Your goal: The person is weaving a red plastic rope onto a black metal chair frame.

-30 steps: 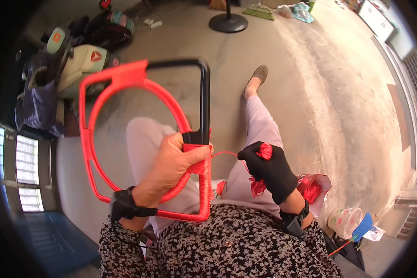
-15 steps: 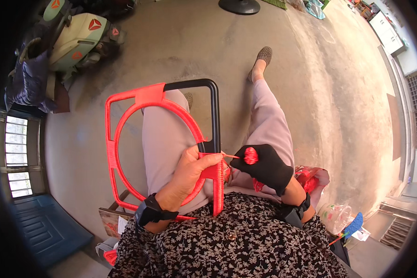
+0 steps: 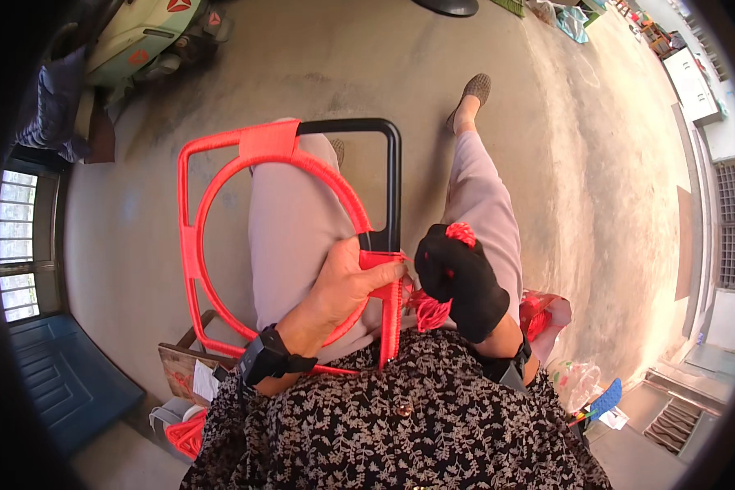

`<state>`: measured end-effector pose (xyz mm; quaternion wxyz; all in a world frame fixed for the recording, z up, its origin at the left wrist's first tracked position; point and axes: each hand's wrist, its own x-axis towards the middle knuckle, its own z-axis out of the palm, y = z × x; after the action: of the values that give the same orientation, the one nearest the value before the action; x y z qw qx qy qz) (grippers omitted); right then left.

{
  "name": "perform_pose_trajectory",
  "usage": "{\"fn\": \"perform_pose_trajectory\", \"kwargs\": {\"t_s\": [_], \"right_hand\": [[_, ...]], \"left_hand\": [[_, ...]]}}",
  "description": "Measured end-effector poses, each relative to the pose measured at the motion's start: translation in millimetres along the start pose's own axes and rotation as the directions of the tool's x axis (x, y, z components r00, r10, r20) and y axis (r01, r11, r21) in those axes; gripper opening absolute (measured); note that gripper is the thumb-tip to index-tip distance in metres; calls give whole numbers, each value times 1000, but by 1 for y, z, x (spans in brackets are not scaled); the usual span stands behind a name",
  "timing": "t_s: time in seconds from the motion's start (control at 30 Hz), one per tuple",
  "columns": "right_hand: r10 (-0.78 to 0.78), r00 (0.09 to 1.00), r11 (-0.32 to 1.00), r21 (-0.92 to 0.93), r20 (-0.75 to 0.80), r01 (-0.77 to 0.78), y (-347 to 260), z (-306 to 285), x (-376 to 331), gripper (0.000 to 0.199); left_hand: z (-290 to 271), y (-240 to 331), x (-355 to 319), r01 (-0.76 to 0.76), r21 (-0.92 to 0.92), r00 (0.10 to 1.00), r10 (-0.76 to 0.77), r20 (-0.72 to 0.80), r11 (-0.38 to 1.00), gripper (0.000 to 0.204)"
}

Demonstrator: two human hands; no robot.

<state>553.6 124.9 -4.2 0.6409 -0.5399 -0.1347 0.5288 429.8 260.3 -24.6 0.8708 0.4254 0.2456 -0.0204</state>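
My bare left hand (image 3: 335, 286) is closed round a metal frame (image 3: 269, 141) with a large ring inside it, its thumb pressed on the red-wrapped strip at the right side. Red cord covers most of the frame; a bare black tube (image 3: 394, 171) shows at the upper right corner. My right hand (image 3: 469, 286), in a black glove, is a fist to the right of the frame. It holds a bundle of red cord (image 3: 461, 234), which sticks out above the fist. Loose red strands (image 3: 430, 310) hang between that hand and the frame.
A red bag (image 3: 543, 314) lies by my right hip, with a clear plastic bag (image 3: 576, 382) below it. At my left are a wooden stool (image 3: 184, 363) and more red cord (image 3: 186, 435). A scooter (image 3: 143, 41) stands at the far left.
My right fist has moved up and turned, with the cord bundle now higher. Loose strands show below it where a short taut cord ran to the frame. My left hand keeps its grip.
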Motion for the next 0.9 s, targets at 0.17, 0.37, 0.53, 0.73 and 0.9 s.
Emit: {"fn": "perform_pose_trajectory", "kwargs": {"t_s": [0.17, 0.37, 0.53, 0.73, 0.9], "right_hand": [[58, 998, 997, 62, -35, -56, 0, -13, -6, 30], [-12, 951, 834, 521, -308, 180, 23, -112, -10, 36], [39, 878, 596, 716, -477, 363, 39, -196, -53, 33], [-86, 919, 631, 692, -385, 350, 45, -205, -66, 27], [125, 804, 510, 733, -581, 450, 107, -284, -57, 26]], "left_hand": [[1, -5, -3, 40, 3, 999, -40, 33, 999, 20], [0, 11, -5, -86, -75, 987, 75, -140, 994, 17], [-12, 7, -11, -139, -142, 972, 107, -210, 980, 19], [-9, 6, -10, -133, -154, 972, 99, -211, 979, 15], [-9, 3, -9, -121, -150, 985, 101, -139, 981, 17]]}}
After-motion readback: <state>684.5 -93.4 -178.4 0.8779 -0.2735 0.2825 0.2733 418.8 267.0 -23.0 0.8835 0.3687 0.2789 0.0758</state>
